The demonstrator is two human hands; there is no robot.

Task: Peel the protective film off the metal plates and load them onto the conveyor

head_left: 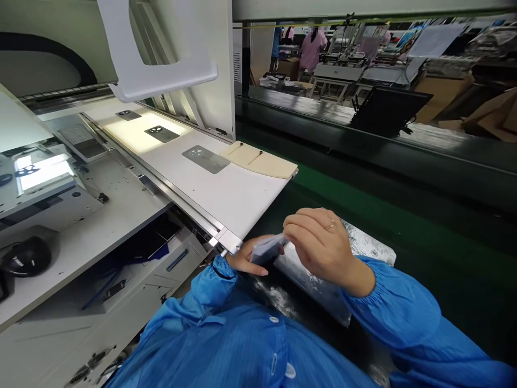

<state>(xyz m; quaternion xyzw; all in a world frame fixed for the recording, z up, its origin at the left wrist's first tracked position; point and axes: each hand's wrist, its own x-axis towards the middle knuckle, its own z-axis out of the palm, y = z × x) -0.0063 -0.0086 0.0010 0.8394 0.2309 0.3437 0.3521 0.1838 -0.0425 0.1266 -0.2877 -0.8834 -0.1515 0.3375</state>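
Note:
A thin, pale grey flat piece (266, 249), about phone-sized, is tilted in front of me. My left hand (249, 258) is closed around its lower left side, thumb stretched along the near edge. The curled fingers of my right hand (319, 242) pinch its upper right corner, and the fingertips are partly hidden. Just past my left hand ends a white conveyor belt (250, 202). On that belt lie a grey phone back cover (205, 159) with camera holes and two darker covers farther back, one being a phone back cover (161, 133) on the lit patch. Below my right hand sits a silvery, scuffed flat surface (369, 242).
A beige guide plate (262, 160) edges the belt's far corner. A white bracket (169, 75) hangs over the belt. At left are a black mouse (27, 256) and a lit screen (44, 171). Beyond the green conveyor (319, 199) stands a black monitor (390, 110); people work behind.

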